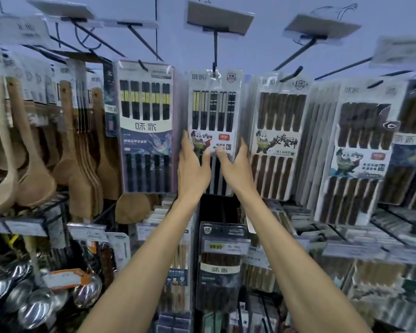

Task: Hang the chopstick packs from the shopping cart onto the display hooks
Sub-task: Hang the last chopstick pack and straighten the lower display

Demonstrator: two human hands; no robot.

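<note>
Both hands, left hand [193, 167] and right hand [235, 167], fingers [185, 143] spread, clasp the chopstick pack [213, 111] hanging on its hook [214, 66] above them

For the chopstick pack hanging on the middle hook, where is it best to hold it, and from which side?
Hold the chopstick pack by its two long side edges near the middle, coming from the front, as the left hand and right hand do. It is flat, tall, and hangs from the hook.
</note>
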